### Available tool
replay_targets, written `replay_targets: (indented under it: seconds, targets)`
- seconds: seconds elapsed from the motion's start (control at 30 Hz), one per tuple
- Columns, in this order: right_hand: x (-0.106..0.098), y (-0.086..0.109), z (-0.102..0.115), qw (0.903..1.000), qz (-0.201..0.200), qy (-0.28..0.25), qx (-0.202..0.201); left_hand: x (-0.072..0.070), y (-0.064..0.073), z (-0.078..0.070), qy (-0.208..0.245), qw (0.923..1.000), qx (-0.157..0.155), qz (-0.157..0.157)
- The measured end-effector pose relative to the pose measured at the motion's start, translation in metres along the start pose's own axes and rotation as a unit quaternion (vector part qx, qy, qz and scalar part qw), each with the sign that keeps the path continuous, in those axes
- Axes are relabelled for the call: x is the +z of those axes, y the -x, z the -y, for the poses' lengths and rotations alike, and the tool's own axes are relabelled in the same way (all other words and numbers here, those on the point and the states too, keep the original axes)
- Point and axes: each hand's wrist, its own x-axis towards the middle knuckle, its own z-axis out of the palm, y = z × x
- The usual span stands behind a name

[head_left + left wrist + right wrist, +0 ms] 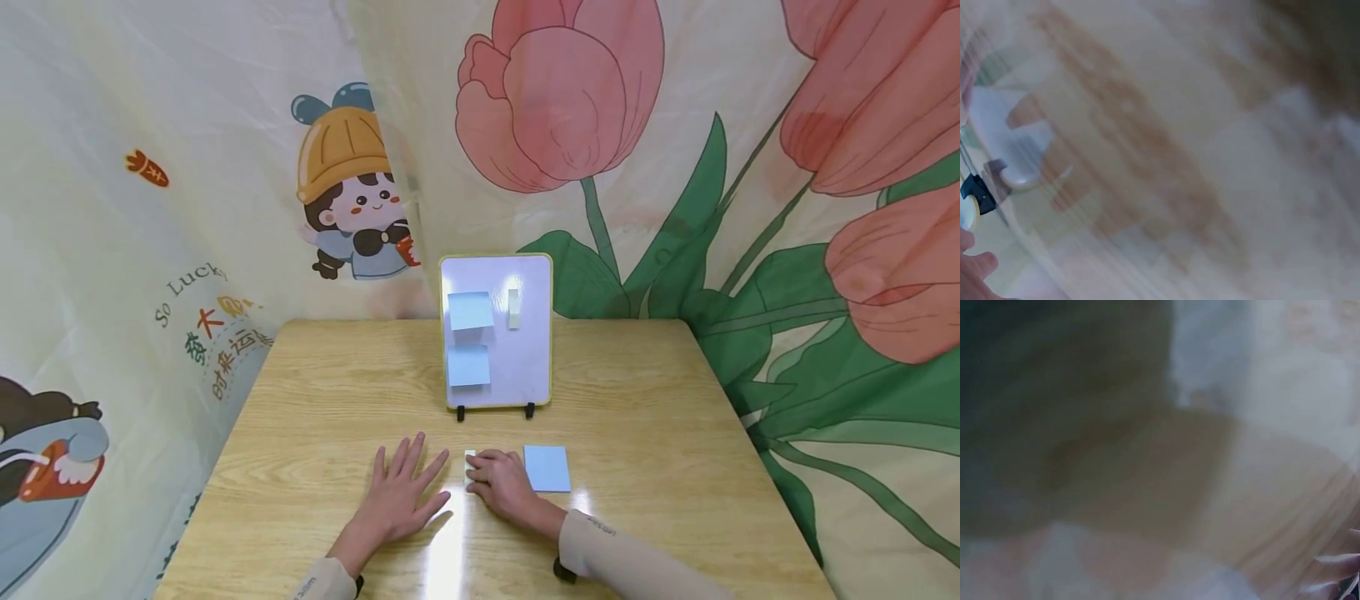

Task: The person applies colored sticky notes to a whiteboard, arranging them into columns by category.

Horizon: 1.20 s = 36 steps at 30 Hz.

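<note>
My right hand (510, 483) is at a narrow pale sticky-note pad (469, 456) on the table, its fingers bent over the strip and the fingertips pinching at it. Much of the pad is hidden under those fingers. My left hand (401, 496) is left of the pad, palm down with the fingers spread and holding nothing. A square blue sticky-note pad (547, 468) lies just right of my right hand. Behind the hands stands a small whiteboard (521, 367) bearing an upper blue note (471, 310), a lower blue note (468, 366) and a narrow pale note (513, 308). Both wrist views are mostly blurred.
The whiteboard is upright on two black feet (529, 410) near the back of the wooden table (337, 375). A printed curtain (420, 208) with tulips and cartoon figures hangs behind the table and along its sides.
</note>
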Motion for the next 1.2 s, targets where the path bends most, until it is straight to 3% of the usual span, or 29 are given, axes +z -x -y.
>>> replay_targets:
  seconds: [0.27, 0.53, 0.67, 0.77, 0.9, 1.03, 1.2]
  targets:
    - [0.007, -0.003, -0.002, 0.9985, -0.054, -0.011, -0.004, -0.005, 0.000, -0.004, -0.009, 0.9988, 0.007, 0.048]
    - [0.009, -0.007, -0.004, 0.9964, -0.075, -0.040, -0.008, -0.005, -0.001, -0.011, -0.007, 0.9956, 0.032, 0.088]
    - [0.008, -0.014, -0.009, 0.9899, -0.058, -0.126, 0.030, -0.006, -0.002, -0.013, 0.000, 0.9949, 0.045, 0.090]
    - [0.003, -0.022, -0.012, 0.9779, -0.021, -0.194, 0.076, -0.007, -0.004, -0.013, 0.003, 0.9944, 0.051, 0.092]
    - [-0.003, -0.028, -0.013, 0.9657, 0.022, -0.232, 0.114, -0.005, -0.009, -0.013, 0.009, 0.9932, 0.062, 0.098]
    - [-0.007, -0.025, -0.013, 0.9744, 0.038, -0.206, 0.082, -0.004, -0.013, -0.014, 0.012, 0.9924, 0.072, 0.099]
    - [-0.010, -0.018, -0.013, 0.9946, 0.034, -0.096, -0.016, -0.004, -0.016, -0.015, 0.015, 0.9926, 0.077, 0.093]
